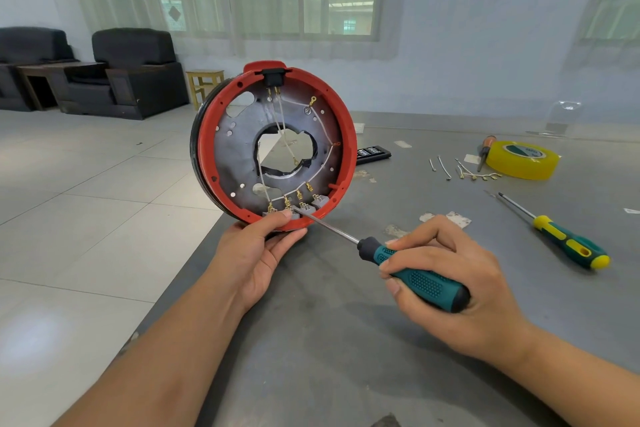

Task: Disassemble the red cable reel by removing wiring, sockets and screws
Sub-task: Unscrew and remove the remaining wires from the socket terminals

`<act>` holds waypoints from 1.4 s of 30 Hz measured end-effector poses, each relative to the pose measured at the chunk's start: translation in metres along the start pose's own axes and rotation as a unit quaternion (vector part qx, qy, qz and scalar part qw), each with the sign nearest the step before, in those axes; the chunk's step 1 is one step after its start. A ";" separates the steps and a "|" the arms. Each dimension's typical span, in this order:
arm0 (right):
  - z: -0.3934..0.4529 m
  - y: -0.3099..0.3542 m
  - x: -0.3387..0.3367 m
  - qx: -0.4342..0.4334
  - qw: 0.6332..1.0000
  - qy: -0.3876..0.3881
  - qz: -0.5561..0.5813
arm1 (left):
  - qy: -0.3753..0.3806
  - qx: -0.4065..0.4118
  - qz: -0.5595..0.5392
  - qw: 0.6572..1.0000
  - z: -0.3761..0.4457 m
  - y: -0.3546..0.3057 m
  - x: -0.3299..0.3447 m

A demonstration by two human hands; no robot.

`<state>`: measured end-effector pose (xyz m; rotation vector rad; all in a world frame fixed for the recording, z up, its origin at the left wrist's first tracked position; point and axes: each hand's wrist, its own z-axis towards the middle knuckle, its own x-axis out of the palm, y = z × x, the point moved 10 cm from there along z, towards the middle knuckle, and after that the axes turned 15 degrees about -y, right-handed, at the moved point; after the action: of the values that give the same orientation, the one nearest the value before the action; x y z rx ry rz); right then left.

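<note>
At the grey desk's (346, 340) left edge, the left hand (252, 253) grips the round red plastic cable reel (348, 149) (upright); the right hand (446, 284) grasps a teal-handled screwdriver (419, 279), tip at the grey sockets (304, 207).

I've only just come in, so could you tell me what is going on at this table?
A person is taking apart a red cable reel, held upright on edge at the grey table. The left hand grips its lower rim, while the right hand holds a teal-handled screwdriver with its tip at the grey sockets inside. White wires remain connected. Removed wire pieces, yellow tape and a second screwdriver lie to the right.
</note>
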<state>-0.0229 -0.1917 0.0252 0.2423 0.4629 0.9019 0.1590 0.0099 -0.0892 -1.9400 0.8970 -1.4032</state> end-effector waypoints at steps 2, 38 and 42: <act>0.002 -0.006 -0.004 0.040 0.999 -0.023 0.012 | 0.003 0.003 0.006 1.000 -0.002 0.000 0.002; 0.009 -0.065 -0.026 0.320 0.911 -0.149 0.215 | 0.040 -0.001 0.034 0.999 -0.013 -0.004 0.012; 0.009 -0.064 -0.025 0.311 0.916 -0.144 0.208 | 0.039 0.015 0.094 0.995 -0.010 -0.007 0.010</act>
<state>0.0124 -0.2503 0.0155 1.0774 0.4174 1.0914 0.1524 0.0055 -0.0757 -1.7401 1.0592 -1.3806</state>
